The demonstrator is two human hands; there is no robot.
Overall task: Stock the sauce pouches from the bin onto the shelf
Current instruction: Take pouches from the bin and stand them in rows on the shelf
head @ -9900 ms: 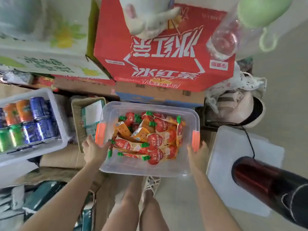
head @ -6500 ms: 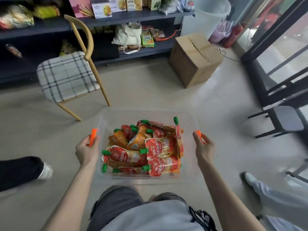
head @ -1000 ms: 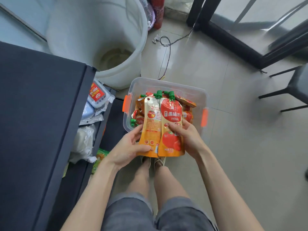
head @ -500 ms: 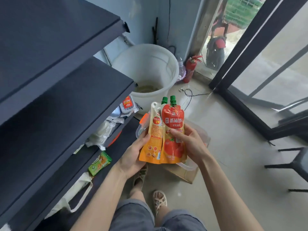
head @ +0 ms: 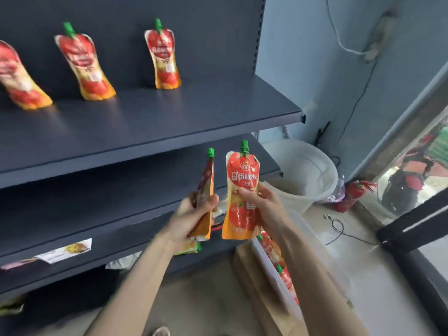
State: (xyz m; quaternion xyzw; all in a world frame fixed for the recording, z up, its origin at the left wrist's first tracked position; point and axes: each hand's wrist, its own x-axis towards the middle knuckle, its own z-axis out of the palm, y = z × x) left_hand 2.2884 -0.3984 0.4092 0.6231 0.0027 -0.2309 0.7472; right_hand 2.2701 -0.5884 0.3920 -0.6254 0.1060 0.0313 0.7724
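Note:
My left hand (head: 194,214) grips a sauce pouch (head: 206,190) seen edge-on, its green cap pointing up. My right hand (head: 263,204) holds a second pouch (head: 241,190), red and orange with a green cap, its front facing me. Both pouches hang in front of the dark shelf unit, below the upper shelf (head: 169,117). Three pouches stand upright along the back of that shelf, the nearest one (head: 163,54) at the right. The clear bin (head: 274,270) with more pouches sits on a cardboard box on the floor under my right arm.
A lower shelf (head: 97,202) runs behind my hands, and further shelves below it hold flat packets (head: 65,249). A white bucket (head: 300,173) stands at the unit's right end by a blue wall. A fire extinguisher (head: 351,195) and a cable lie near the glass door.
Both hands have risen with the pouches and drawn them apart. The left pouch has turned edge-on. My view has lifted from the floor and bin to the upper shelf.

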